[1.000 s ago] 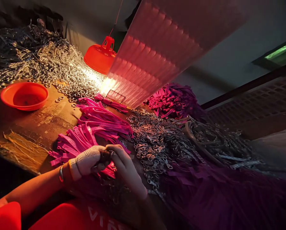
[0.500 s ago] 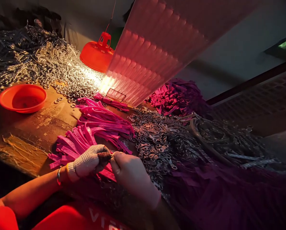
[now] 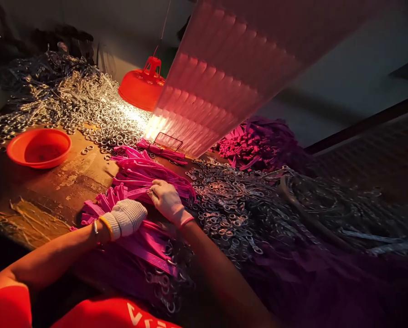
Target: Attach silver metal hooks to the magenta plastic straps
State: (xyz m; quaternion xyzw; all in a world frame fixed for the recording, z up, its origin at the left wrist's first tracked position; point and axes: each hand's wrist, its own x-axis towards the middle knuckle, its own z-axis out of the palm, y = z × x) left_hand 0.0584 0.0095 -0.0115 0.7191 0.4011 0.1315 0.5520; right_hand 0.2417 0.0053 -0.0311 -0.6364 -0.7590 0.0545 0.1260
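Pink straps [image 3: 145,175] lying heaped mid-table [image 3: 36,191] under red lamp [image 3: 142,86]. Right hand [image 3: 166,200] pressing loosely curled fingers onto heap. Gloved left hand [image 3: 128,217] resting curled on near straps, grasp hidden. Metal rings [image 3: 231,209] piled right.

On my red shirt [image 3: 121,316], at the bottom edge of the view, a few white letters show: a "V" comes first, and the strokes after it are cut off and too dim for me to read. I can read no other writing anywhere.
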